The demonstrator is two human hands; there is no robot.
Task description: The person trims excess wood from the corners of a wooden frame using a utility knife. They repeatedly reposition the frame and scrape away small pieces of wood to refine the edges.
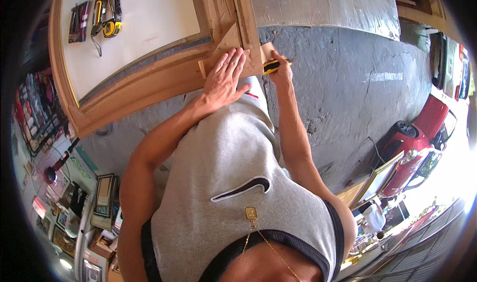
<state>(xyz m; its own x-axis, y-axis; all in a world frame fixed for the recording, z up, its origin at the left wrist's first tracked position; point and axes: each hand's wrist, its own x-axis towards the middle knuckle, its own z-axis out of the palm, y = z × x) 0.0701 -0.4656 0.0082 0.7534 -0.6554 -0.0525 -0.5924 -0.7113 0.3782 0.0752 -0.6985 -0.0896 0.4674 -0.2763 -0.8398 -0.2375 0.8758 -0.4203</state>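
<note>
My left hand [226, 78] lies flat, fingers stretched out, pressing on a thin brown triangular piece [227, 39] at the near right corner of a wooden frame-topped table [149, 85]. Narrow brown edges show on both sides of that hand; how they join is hidden under it. Just off the table's right edge, my right hand [282, 72] is closed around a yellow-and-black utility knife [271, 66]. Its blade cannot be made out. A light brown flat piece [267, 49] sticks out past the table edge, right beside the knife and fingers.
On the table's white panel [149, 18] lie a yellow tape measure [112, 29], another yellow-handled tool [96, 12] and a dark flat pack [78, 22]. A silvery covered surface [323, 6] stands beyond the grey floor [343, 98]. A red vehicle [417, 133] is at right.
</note>
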